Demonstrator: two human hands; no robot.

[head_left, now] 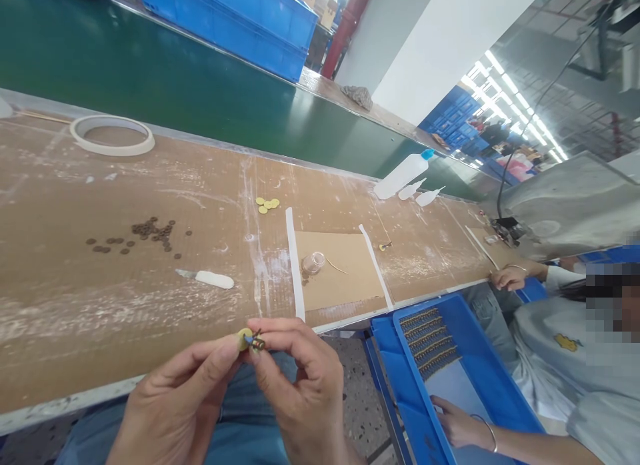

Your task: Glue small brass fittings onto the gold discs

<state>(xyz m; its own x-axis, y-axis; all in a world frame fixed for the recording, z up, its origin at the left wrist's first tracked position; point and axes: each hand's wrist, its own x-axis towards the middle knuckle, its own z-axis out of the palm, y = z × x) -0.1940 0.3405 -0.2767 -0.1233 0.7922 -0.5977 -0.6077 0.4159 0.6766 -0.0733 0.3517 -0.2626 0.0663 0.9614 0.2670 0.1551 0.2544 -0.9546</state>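
Observation:
Just past the table's front edge, my left hand (183,391) pinches a small yellow disc (244,337) between thumb and fingertips. Opposite it, my right hand (300,371) is closed on a small dark, brass-toned piece (258,343) with a bit of blue, which meets the disc; whether they are joined I cannot tell. Several similar yellow discs (267,205) lie farther back on the cardboard. A white-handled knife (214,279) rests left of my hands, near a scatter of small brown discs (153,230). Another small piece with a yellow base (383,247) lies at right.
A clear cup (314,263) and a thin stick sit on a taped cardboard sheet (345,278). Tape roll (113,148) is back left; white bottles (404,176) stand back right. A co-worker's hand (457,421) reaches into a blue crate (480,345) holding rows of small pieces.

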